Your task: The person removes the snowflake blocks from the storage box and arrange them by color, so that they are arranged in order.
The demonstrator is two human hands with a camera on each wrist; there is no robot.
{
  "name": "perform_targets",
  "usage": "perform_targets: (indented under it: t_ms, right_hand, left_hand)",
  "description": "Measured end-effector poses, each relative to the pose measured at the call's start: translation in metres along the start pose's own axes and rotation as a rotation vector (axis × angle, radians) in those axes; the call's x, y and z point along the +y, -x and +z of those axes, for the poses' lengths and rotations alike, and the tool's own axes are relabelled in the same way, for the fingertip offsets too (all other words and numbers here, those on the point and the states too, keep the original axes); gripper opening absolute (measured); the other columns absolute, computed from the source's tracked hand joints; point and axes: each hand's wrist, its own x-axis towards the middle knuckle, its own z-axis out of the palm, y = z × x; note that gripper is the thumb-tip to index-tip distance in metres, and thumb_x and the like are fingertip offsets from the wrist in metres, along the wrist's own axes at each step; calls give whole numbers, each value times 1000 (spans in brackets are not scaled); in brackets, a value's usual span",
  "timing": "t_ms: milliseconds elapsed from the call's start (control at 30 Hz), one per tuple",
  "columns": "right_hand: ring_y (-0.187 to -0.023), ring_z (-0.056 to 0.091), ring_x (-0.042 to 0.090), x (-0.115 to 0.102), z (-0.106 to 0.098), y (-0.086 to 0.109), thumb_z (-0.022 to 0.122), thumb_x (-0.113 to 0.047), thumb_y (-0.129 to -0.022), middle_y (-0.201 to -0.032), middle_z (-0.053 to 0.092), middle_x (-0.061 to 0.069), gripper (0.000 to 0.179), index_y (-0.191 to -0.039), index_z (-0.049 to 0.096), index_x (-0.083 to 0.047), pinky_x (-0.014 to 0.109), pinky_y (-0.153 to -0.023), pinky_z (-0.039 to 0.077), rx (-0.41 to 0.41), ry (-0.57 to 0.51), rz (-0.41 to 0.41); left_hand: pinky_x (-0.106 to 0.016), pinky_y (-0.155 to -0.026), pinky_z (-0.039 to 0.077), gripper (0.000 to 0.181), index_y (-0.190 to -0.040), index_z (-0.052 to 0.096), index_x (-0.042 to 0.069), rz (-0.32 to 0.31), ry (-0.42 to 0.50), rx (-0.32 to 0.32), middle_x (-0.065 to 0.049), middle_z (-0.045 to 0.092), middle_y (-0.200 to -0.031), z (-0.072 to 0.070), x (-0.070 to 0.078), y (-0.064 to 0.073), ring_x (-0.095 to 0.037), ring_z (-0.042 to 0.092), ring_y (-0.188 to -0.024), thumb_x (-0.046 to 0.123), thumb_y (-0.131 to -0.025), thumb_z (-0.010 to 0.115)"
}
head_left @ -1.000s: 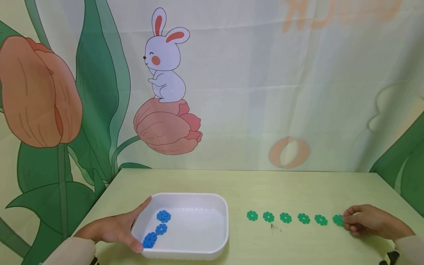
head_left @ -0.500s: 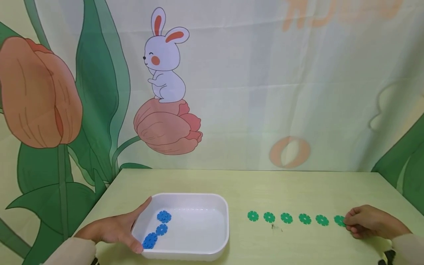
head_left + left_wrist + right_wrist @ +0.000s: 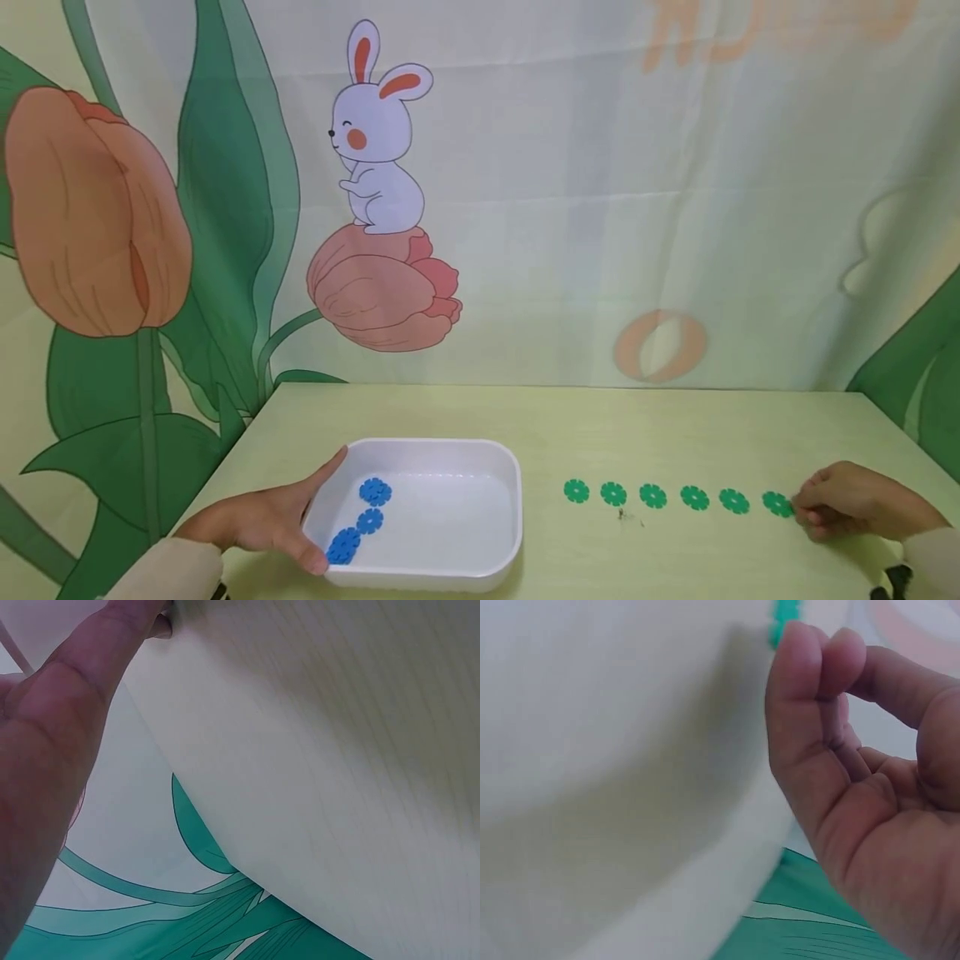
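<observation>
My left hand grips the left end of a white plastic tray, thumb at the front corner and a finger at the back corner. In the left wrist view only part of this hand shows. Blue snowflake-shaped discs lie along the tray's left side. At the right end of a row of green snowflake discs, the fingertips of my right hand meet the edge of the last green disc. The right wrist view shows thumb and fingertips together beside green disc; whether they pinch it is hidden.
The pale table ends against a printed cloth backdrop with a rabbit and tulips. Small dark marks lie in front of the green row.
My right hand has shifted slightly right, uncovering more of the last green disc, which has moved a little right and lies about level with the row. My left hand stays on the tray.
</observation>
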Motion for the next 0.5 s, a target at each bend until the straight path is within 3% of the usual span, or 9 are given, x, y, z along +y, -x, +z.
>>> perform_targets:
  t_ms: [233, 500]
  right_hand:
    - [-68, 60, 12, -38, -6, 6, 51, -5, -101, -77, 61, 5, 15, -89, 56, 2, 30, -68, 56, 6, 54, -112]
    - [-68, 58, 13, -85, 31, 0, 55, -7, -100, -76, 59, 5, 16, -85, 56, -1, 29, -69, 56, -63, 64, -238]
  left_hand:
    - [-55, -106, 35, 136, -158, -15, 12, -6, -47, 12, -23, 14, -158, -2, 2, 1, -33, 35, -129, 55, -74, 83]
    - [-57, -106, 36, 136, -159, -14, 12, -8, -58, 19, -24, 13, -159, 0, 1, 1, -34, 36, -128, 55, -74, 83]
